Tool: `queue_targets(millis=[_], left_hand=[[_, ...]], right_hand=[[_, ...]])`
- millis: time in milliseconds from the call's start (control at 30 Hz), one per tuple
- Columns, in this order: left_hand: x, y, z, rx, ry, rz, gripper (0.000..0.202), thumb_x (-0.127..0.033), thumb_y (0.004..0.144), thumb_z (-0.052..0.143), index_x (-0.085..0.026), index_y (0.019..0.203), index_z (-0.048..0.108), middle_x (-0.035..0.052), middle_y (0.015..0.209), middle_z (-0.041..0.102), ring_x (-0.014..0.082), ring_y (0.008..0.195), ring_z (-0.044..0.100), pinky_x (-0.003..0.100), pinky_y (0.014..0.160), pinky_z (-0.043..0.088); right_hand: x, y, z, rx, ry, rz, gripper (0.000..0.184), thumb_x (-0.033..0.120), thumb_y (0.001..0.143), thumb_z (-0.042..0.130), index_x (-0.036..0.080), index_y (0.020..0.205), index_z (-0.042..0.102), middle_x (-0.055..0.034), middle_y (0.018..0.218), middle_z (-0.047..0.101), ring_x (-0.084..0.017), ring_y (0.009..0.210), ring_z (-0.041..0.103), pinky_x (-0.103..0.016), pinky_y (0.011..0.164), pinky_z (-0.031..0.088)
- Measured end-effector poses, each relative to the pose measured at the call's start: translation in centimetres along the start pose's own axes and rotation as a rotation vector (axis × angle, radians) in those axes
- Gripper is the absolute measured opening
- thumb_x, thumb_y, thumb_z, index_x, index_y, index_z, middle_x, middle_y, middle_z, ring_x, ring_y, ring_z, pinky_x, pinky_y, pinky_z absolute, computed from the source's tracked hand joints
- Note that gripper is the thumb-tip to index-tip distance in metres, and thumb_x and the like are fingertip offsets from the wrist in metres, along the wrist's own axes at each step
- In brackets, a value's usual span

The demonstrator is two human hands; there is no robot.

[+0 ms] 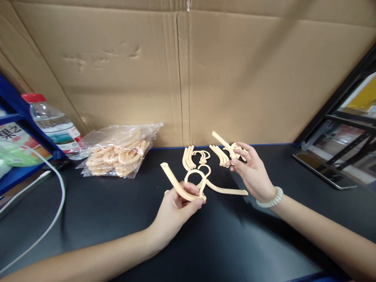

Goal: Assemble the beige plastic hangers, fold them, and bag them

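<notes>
My left hand (176, 207) pinches a cream plastic hanger assembly (188, 188) just above the black table: a curved arm rising to the left, a round hook loop, and a second arm lying out to the right. My right hand (252, 172) is closed on another cream curved piece (223, 141) that sticks up to the left of its fingers. Between and behind the hands lie loose cream hanger arms (188, 158), small hook pieces (202, 156) and another small stack of arms (219, 154).
A clear plastic bag (117, 154) full of the same cream parts lies at the left back. A water bottle (55, 127) stands by a blue shelf (17, 113). A white cable (55, 211) crosses the table's left side. Cardboard (188, 70) walls the back; a dark metal frame (331, 160) is at right.
</notes>
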State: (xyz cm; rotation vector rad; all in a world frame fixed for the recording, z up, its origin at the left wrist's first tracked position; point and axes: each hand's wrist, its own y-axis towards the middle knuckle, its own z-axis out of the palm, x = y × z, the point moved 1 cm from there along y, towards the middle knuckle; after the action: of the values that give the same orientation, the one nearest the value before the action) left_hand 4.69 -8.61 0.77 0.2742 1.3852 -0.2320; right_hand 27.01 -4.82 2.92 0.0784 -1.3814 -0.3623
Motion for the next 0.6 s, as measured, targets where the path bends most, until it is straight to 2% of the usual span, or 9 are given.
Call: queue_targets(millis=[100, 167, 233, 333, 433, 600], left_hand=[[-0.1, 0.0, 0.0, 0.006, 0.019, -0.010, 0.021, -0.026, 0.073, 0.077, -0.015, 0.086, 0.064, 0.0029, 0.078, 0.069, 0.0160, 0.077, 0.065, 0.027, 0.073, 0.052], [-0.1, 0.0, 0.0, 0.000, 0.044, -0.009, 0.021, -0.026, 0.072, 0.077, -0.015, 0.085, 0.065, 0.0031, 0.077, 0.068, 0.0167, 0.076, 0.064, 0.028, 0.072, 0.052], [-0.1, 0.0, -0.1, 0.001, 0.075, 0.009, 0.018, -0.027, 0.073, 0.076, -0.015, 0.083, 0.066, 0.0028, 0.077, 0.067, 0.0170, 0.075, 0.064, 0.028, 0.072, 0.051], [-0.1, 0.1, -0.2, 0.026, 0.104, 0.053, 0.013, -0.026, 0.075, 0.074, -0.016, 0.079, 0.066, 0.0012, 0.077, 0.064, 0.0167, 0.073, 0.064, 0.029, 0.071, 0.051], [0.0, 0.3, -0.3, 0.048, 0.115, 0.080, 0.009, -0.023, 0.075, 0.074, -0.017, 0.077, 0.068, 0.0012, 0.081, 0.063, 0.0165, 0.075, 0.063, 0.028, 0.073, 0.050], [-0.3, 0.3, -0.3, 0.127, 0.180, 0.104, 0.002, -0.020, 0.075, 0.072, -0.018, 0.077, 0.073, 0.0023, 0.076, 0.063, 0.0157, 0.072, 0.060, 0.027, 0.070, 0.049]], right_hand=[[0.2, -0.8, 0.5, 0.107, 0.144, 0.228, 0.053, 0.023, 0.071, 0.077, 0.026, 0.118, 0.053, -0.0032, 0.107, 0.058, -0.016, 0.085, 0.066, -0.032, 0.081, 0.056], [0.3, -1.7, 1.0, 0.224, 0.205, 0.366, 0.040, 0.022, 0.071, 0.077, 0.021, 0.107, 0.058, -0.0019, 0.095, 0.059, -0.019, 0.094, 0.065, -0.035, 0.092, 0.053], [0.4, -2.6, 1.5, 0.321, 0.248, 0.425, 0.029, 0.022, 0.073, 0.077, 0.019, 0.096, 0.060, -0.0015, 0.093, 0.060, -0.023, 0.105, 0.063, -0.039, 0.099, 0.049], [0.2, -3.7, 2.2, 0.418, 0.252, 0.419, 0.020, 0.025, 0.078, 0.074, 0.019, 0.092, 0.061, -0.0018, 0.097, 0.062, -0.024, 0.109, 0.062, -0.041, 0.100, 0.047], [-0.3, -4.3, 2.5, 0.489, 0.146, 0.354, 0.021, 0.025, 0.078, 0.075, 0.019, 0.094, 0.063, -0.0027, 0.095, 0.066, -0.019, 0.096, 0.065, -0.039, 0.096, 0.049], [-0.8, -4.5, 2.6, 0.548, -0.004, 0.293, 0.025, 0.025, 0.077, 0.074, 0.019, 0.100, 0.067, -0.0035, 0.091, 0.070, -0.016, 0.083, 0.065, -0.031, 0.077, 0.054]])
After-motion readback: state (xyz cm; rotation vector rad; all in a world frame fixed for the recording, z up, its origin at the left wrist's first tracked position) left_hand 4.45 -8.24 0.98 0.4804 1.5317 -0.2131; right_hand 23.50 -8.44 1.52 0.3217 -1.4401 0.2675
